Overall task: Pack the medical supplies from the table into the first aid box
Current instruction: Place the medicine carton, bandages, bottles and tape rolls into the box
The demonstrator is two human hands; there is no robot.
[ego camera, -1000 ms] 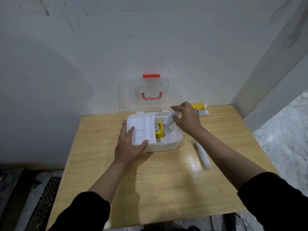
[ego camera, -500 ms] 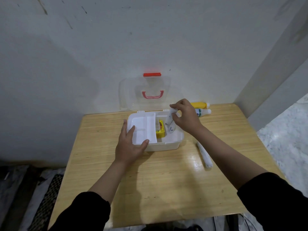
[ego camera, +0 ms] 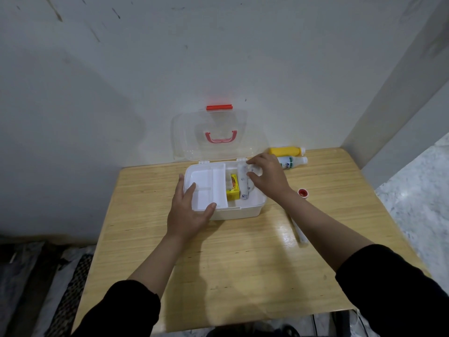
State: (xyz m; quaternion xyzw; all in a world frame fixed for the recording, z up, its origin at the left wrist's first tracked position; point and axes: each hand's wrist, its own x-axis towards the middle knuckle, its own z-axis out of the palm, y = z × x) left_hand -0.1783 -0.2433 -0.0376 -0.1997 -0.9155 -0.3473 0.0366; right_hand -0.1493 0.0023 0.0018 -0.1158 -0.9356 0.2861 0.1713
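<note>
The white first aid box (ego camera: 245,212) stands open at the back of the wooden table, its clear lid (ego camera: 194,139) leaning against the wall. A white tray (ego camera: 206,190) fills its left half. A yellow carton (ego camera: 233,190) lies in the right half, with a white tube (ego camera: 243,184) lying flat beside it. My right hand (ego camera: 267,177) is over that compartment, finger and thumb pinching the tube's far end. My left hand (ego camera: 187,212) grips the box's front left corner, thumb on the front rim.
A yellow bottle (ego camera: 286,150) and a white bottle with a green label (ego camera: 291,162) lie against the wall, right of the box. A small red-capped item (ego camera: 303,192) and a long white tube (ego camera: 300,233) sit beside my right forearm. The table ends close on the right.
My right hand has brought the white tube down from a tilt to lie flat in the box beside the yellow carton. The left hand has stayed on the box.
</note>
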